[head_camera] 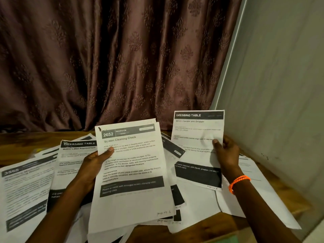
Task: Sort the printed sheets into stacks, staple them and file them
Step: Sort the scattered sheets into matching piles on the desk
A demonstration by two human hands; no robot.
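White printed sheets, mid-sort. Left hand holds a sheaf headed "Screen Cleaning Check", thumb across its left margin; the top-left corner appears already fastened, though too small to confirm. Right hand, orange wristband at 5 o'clock of it, pinches a single "Dressing Table" sheet by its right edge, raised at 2 o'clock of the sheaf. Loose sheets overlap across the wooden tabletop. Sorting is judged the step in hand; next, the single sheet needs a matching Dressing Table pile, possibly the one at 9 o'clock.
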